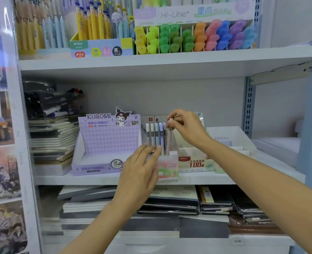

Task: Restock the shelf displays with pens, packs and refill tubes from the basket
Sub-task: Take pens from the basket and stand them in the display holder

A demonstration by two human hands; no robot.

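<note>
A small pink-and-white display box (167,168) labelled FRUIT SODA stands on the middle shelf (100,179). Several slim refill tubes (156,133) in grey, blue and lilac stand upright in it. My right hand (185,125) pinches the top of a pale pink tube (170,136) at the right end of the row. My left hand (142,165) lies with straight fingers against the front left of the box, its fingertips at the foot of the tubes. The basket is out of view.
A purple KUROMI display box (105,143) stands left of the tubes; a white lead-refill box (195,160) and a clear tray (230,138) stand to the right. Notebooks (54,136) are stacked at the left. Highlighters (193,36) and pens (94,24) fill the upper shelf.
</note>
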